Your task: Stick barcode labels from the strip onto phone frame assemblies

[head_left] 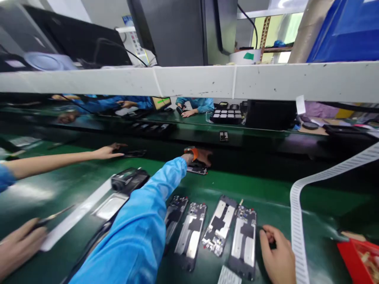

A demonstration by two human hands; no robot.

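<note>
My left hand, in a blue sleeve with an orange wristband, reaches far forward to the edge of the dark conveyor. Its fingers curl down onto a dark phone frame lying there. My right hand rests at the near edge with its fingers pinched on a small dark thing I cannot make out. It sits just right of several phone frames with silver shields, laid side by side on the green mat.
A co-worker's bare arm reaches in from the left to a dark part. Another hand at lower left holds a thin tool. A black device, a white label strip and a red bin lie nearby. People work across the belt.
</note>
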